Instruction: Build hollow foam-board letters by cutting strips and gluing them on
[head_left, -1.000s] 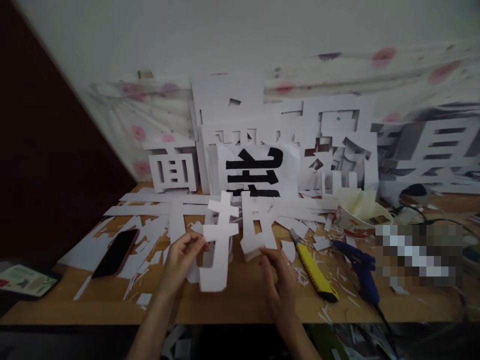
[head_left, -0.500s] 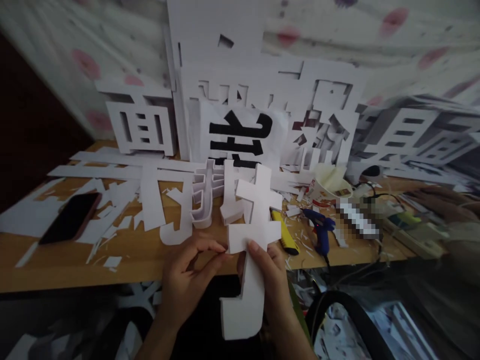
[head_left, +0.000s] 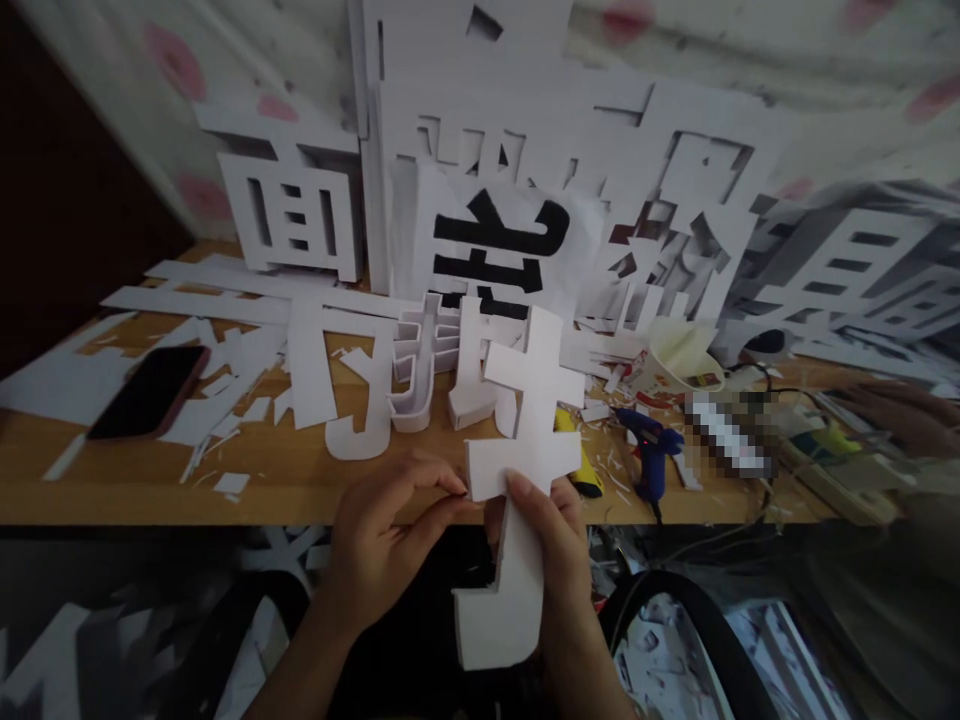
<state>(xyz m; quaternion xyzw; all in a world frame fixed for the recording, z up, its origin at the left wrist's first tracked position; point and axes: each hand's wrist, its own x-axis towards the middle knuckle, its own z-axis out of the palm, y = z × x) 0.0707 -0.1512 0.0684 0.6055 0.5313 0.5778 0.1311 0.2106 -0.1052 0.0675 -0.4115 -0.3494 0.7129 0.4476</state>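
Note:
A white cut-out character (head_left: 529, 400), made of board or thick paper with a hook at its bottom end, is held over the front edge of the table. My right hand (head_left: 559, 535) grips its stem, thumb on top and fingers underneath. At the left end of the lower crossbar, my left hand (head_left: 397, 540) pinches the edge between thumb and index finger. Whether a thin strip lies in that pinch is too small to tell. Just beyond the piece, white raised-edge letter parts (head_left: 416, 370) stand on the table. A yellow utility knife (head_left: 589, 470) lies partly behind it.
A blue glue gun (head_left: 651, 450) rests to the right, before a paper cup (head_left: 671, 360). On the left, a phone (head_left: 150, 392) lies among paper scraps. White cut-out sheets and a finished-looking character (head_left: 292, 215) stand at the back. Another person's hand (head_left: 892, 415) is at far right.
The view has shifted, so the table appears slightly higher. Both hands keep the same hold on the white cut-out character, its lower crossbar still pinched at the left end.

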